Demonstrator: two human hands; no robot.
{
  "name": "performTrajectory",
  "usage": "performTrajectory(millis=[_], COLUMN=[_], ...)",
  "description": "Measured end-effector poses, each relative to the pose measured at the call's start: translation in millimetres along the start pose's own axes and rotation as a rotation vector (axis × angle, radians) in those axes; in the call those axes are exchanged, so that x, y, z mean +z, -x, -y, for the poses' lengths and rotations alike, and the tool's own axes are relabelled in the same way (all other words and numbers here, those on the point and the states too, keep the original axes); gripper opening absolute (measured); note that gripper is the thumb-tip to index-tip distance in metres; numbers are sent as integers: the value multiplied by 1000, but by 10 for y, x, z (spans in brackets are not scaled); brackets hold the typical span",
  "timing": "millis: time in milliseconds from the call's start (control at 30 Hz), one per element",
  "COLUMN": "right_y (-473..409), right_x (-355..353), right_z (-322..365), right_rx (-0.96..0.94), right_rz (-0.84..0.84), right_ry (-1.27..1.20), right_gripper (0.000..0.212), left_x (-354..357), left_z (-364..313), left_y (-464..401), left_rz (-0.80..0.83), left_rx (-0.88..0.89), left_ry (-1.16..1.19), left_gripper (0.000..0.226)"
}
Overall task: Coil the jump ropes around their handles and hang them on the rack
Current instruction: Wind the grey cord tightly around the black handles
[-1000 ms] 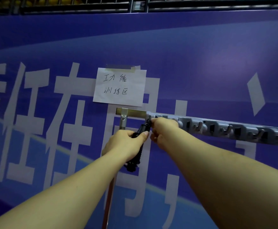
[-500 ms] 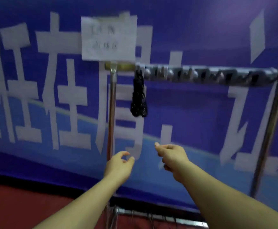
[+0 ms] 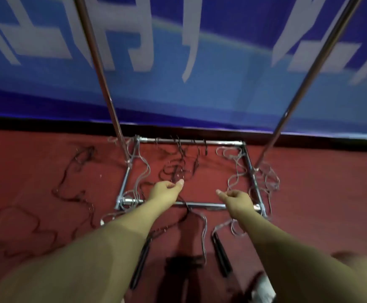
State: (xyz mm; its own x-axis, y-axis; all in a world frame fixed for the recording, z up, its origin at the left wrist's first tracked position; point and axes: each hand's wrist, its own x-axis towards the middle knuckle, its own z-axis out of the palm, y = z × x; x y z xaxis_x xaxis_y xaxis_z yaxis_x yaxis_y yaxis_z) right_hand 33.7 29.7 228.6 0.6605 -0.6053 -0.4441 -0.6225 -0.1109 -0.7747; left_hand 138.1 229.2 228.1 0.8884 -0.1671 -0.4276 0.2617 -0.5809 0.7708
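I look down at the red floor, where several uncoiled jump ropes lie tangled around the rack's chrome base frame point(image 3: 191, 141). Dark ropes point(image 3: 174, 169) sprawl inside the frame and a pale rope point(image 3: 235, 171) loops over its right side. Black handles point(image 3: 221, 254) lie on the floor near my feet, another handle point(image 3: 141, 263) partly under my left forearm. My left hand point(image 3: 165, 190) and my right hand point(image 3: 236, 199) hang over the frame with loosely curled fingers, holding nothing. The rack's hook bar and the hung rope are out of view.
Two chrome rack poles point(image 3: 99, 68) point(image 3: 305, 84) rise from the base on either side of my arms. A blue banner wall point(image 3: 200, 95) stands right behind the rack. More dark rope point(image 3: 73, 182) trails across the floor at left.
The coiled rope was hung on the rack and both hands let go. My view has since swung down from the hook bar to the floor, and both hands have lowered.
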Motion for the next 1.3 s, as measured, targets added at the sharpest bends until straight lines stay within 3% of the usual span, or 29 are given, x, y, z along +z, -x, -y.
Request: performTrajectory(millis=[233,367,600,800,1000,1167,1300], right_y=[-113,-149,-209,-287,-379,-355,-379], right_x=[264,288,368,561,814,901,920], right_z=[-755,-1135,-1857,-2083,-2351,-2392,-2419], right_rx=[108,168,273,301,319,282,292], right_rz=[-17,14,115,125,98,97,115], right_ry=[-3,180,339,440,487,527,517], right_gripper=[37,28,54,42,47,46,39], left_x=[771,988,1284,1646,1805,1817,1836], left_z=[570,956,1480,1624,1637,1795,1884], left_y=[-21,17,4,-83,-116,-186,-156], left_rz=[131,200,245,288,291,271,281], left_rx=[-62,-91,-218,-255,-308,-375,-365], left_ry=[-86,-191,-347,-279,-150,-106,-109], left_gripper=[47,52,51,51,40,84,93])
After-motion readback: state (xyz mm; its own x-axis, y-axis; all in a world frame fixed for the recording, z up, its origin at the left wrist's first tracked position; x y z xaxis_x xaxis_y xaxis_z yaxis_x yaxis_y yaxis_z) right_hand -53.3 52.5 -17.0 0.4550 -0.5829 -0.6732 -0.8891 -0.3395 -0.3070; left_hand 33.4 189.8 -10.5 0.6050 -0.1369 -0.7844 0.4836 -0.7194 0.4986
